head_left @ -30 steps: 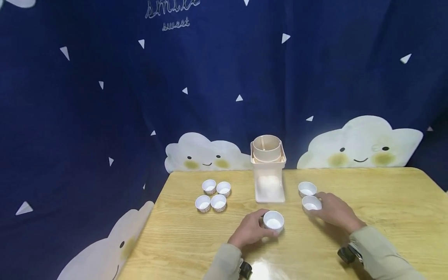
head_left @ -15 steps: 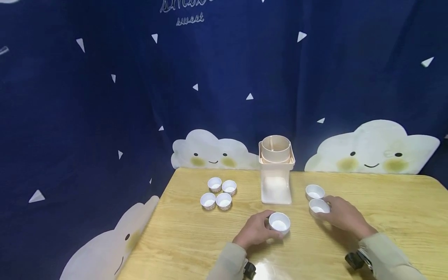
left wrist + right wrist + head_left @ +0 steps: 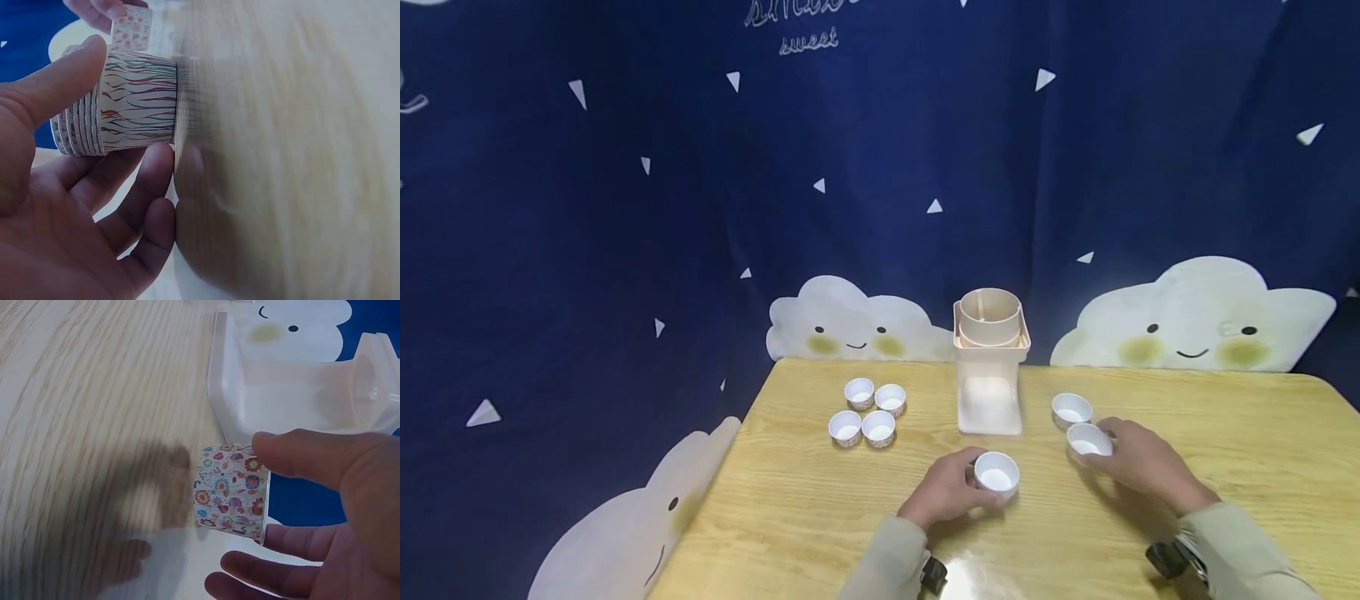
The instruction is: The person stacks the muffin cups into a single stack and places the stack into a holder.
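Observation:
In the head view my left hand (image 3: pixel 951 490) grips a stack of nested paper baking cups (image 3: pixel 997 473) at the front middle of the table. The left wrist view shows wavy coloured lines on the stack's outermost cup (image 3: pixel 139 103), its base at the tabletop. Thumb and fingers lie on opposite sides of it. My right hand (image 3: pixel 1153 462) pinches one paper cup (image 3: pixel 1089 440) by its rim; the right wrist view shows flower print on that cup (image 3: pixel 230 490). Just behind it stands another white cup (image 3: pixel 1071 410); I cannot tell whether they touch.
A cream plastic holder (image 3: pixel 988 367) with a round top opening stands at the back middle. Several small paper cups (image 3: pixel 877 428) sit grouped at the left. A dark blue curtain (image 3: pixel 880 167) with clouds hangs behind the wooden table (image 3: pixel 790 500).
The head view has shifted slightly. My right hand and its cup have moved a little to the right and apart from the cup behind. My left hand still holds the stack.

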The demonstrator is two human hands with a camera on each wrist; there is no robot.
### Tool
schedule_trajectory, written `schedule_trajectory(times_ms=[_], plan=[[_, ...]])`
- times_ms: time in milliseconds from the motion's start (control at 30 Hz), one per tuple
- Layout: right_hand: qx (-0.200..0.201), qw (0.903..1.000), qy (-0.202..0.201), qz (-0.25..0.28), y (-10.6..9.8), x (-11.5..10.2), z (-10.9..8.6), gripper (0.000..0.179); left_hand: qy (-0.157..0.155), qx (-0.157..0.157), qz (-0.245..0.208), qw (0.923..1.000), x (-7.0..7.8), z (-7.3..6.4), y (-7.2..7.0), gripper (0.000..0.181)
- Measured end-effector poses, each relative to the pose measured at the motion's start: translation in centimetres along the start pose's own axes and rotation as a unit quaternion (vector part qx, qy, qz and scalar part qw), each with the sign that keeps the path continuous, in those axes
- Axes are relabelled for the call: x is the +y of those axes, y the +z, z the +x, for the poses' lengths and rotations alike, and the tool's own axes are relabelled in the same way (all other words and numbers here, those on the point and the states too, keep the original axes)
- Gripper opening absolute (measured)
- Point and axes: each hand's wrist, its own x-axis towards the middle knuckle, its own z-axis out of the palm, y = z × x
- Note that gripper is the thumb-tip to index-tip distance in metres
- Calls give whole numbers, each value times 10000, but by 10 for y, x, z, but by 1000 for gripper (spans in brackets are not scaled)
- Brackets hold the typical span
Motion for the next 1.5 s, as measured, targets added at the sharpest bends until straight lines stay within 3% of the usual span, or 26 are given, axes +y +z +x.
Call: schedule_trajectory(times_ms=[300, 1267, 1500], plan=[[130, 9998, -126, 64, -1, -10, 1, 66, -48, 3, -57, 10000, -2, 1, -1, 54], [341, 9975, -612, 113, -11, -42, -6, 61, -4, -28, 191, 9998, 3, 3, -1, 56], [465, 9961, -736, 108, -13, -51, -7, 62, -16, -63, -37, 10000, 3, 0, -2, 56]])
